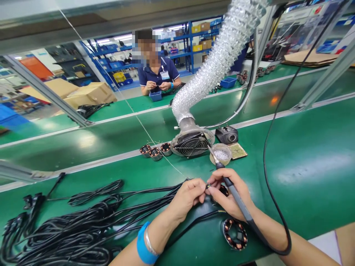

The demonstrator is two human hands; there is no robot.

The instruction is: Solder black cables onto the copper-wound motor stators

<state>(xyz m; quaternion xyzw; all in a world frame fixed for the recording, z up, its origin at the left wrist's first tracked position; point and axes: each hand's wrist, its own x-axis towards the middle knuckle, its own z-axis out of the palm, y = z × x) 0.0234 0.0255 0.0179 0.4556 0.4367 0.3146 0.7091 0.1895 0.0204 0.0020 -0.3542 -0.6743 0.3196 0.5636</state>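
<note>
My right hand (231, 194) is closed around a soldering iron (240, 203), its tip pointing up and away over the bench. The thumb and a fingertip of that hand also meet at the end of a black cable (207, 186). My left hand (191, 194) pinches the same cable end from the other side; the thin wires there are too small to make out. A copper-wound motor stator (235, 234) lies below my right wrist, and a second stator (223, 190) is partly hidden behind my right hand. A loose cable (199, 218) with a bared end lies below my hands.
Many bundled black cables (69, 229) cover the left. Several stators (155, 153) stand by a fume extractor fan (191, 144) with a silver duct (213, 59). Beside it are a round bowl (227, 159) and sponge tray (239, 150). A co-worker (158, 75) sits opposite.
</note>
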